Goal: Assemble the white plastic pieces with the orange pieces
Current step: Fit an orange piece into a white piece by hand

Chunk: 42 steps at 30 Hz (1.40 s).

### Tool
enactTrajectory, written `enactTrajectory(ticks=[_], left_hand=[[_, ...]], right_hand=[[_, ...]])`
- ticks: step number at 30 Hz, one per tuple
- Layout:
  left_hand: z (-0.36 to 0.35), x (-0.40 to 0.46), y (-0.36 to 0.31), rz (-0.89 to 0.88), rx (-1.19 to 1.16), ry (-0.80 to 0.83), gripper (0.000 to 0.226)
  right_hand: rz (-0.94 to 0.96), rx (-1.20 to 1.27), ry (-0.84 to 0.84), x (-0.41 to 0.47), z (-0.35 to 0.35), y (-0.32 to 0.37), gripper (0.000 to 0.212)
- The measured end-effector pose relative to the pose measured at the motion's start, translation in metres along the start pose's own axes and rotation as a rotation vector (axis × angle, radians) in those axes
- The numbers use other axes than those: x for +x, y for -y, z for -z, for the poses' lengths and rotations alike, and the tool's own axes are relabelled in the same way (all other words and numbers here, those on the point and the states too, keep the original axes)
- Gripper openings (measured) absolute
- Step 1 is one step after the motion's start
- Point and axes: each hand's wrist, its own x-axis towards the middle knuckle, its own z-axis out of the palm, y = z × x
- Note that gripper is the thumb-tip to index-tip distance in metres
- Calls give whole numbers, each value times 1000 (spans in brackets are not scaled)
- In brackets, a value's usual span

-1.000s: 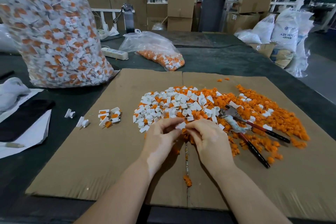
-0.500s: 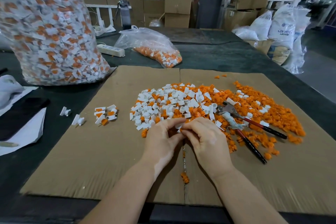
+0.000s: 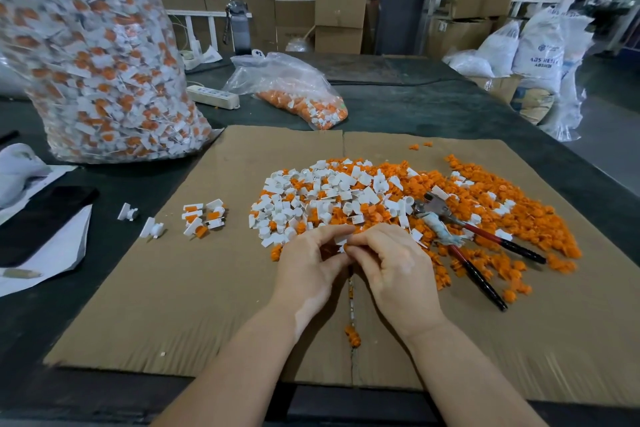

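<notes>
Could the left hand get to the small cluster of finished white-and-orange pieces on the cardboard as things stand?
Probably yes. The cluster of finished pieces lies in the open on the cardboard, to the left of the left hand, with nothing between them. But that hand now pinches a white piece together with the right hand.

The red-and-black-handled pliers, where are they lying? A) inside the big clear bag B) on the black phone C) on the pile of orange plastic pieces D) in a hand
C: the red-and-black-handled pliers lie on the pile of orange plastic pieces spread over the brown cardboard sheet, untouched by either hand.
</notes>
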Motion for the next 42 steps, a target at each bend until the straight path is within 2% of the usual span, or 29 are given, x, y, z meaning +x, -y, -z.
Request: enactTrajectory(ticks=[4,9,14,17,20,23,26,30,33,38,42], left_hand=[[3,1,0,28,-99,-20,31],[3,-1,-2,-5,-62,11,30],[0,-1,-3,-12,-55,-17,31],[6,-3,1,11,-75,-123,26],[30,0,16,34,115,-322,16],[63,6,36,174,347,-477,15],[86,7,50,322,607,-467,21],[93,8,55,378,703,-434,25],[89,10,55,355,707,-446,29],[78,21,52,167,670,-428,26],[71,34,51,193,679,-352,25]], right_hand=[[-53,66,-36,-1,3,-2,10],[20,43,15,0,1,1,5],[1,27,6,1,0,1,3],[-23,36,-9,0,2,1,9],[-18,44,-18,0,2,0,9],[5,28,-8,0,0,1,5],[21,12,7,0,-1,1,3],[29,-1,12,0,-1,0,2],[33,-13,20,-1,-1,0,3],[28,-26,29,-1,-1,0,5],[27,-34,26,-1,-1,0,6]])
